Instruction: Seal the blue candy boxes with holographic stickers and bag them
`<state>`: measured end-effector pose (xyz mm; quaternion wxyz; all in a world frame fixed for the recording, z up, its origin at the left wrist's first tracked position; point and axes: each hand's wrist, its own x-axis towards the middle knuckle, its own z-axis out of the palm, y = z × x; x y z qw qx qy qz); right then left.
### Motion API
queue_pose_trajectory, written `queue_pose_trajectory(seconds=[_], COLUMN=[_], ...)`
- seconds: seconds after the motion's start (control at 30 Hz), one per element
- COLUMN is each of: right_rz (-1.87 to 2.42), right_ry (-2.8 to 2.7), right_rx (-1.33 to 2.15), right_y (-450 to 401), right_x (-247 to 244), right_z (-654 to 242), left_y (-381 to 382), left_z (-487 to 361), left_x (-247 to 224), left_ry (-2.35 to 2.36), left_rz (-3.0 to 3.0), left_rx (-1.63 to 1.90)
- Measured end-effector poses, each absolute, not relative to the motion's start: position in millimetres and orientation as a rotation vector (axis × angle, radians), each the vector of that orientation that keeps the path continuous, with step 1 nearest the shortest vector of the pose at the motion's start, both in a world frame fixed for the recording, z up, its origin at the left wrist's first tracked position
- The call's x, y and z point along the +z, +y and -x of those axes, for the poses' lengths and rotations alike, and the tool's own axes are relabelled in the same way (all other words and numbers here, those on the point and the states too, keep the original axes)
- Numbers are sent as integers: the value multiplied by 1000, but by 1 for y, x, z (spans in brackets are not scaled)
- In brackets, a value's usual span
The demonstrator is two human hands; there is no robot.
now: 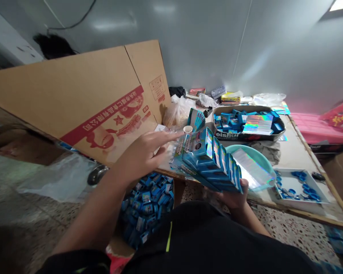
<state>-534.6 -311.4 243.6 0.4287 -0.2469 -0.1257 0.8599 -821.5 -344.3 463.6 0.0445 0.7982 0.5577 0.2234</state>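
A row of blue blister packs (214, 163) with clear plastic fronts rests tilted in my right hand (234, 195). My right fingers wrap under and around the near end of the row, partly hidden by it. My left hand (148, 152) is at the left of the packs, holding nothing that I can see, with its fingers apart and the index finger stretched out. That fingertip reaches the upper left edge of the packs; whether it touches them I cannot tell. Behind the packs are a paper cup (188, 129) and a fan of blue cards (198, 120).
A large cardboard carton (103, 87) stands at the left. Below the table edge, a box is full of small blue items (148, 203). On the table are a turquoise basin (263, 161), a white tray (291, 186) of blue caps, and a black carton (231, 136) of blue pieces.
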Motion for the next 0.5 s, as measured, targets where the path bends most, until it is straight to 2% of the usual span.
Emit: queue_pose_trajectory(seconds=[0.3,0.5], right_rz=[600,462], right_ry=[-619,-791], right_rx=[2226,2336], right_y=[-334,-347], right_x=[248,230], right_z=[559,565], left_y=[-351,-363], left_z=[816,857], left_x=[424,380], left_ry=[1863,1681], left_rz=[-2119,-1747], left_rx=[1044,1380])
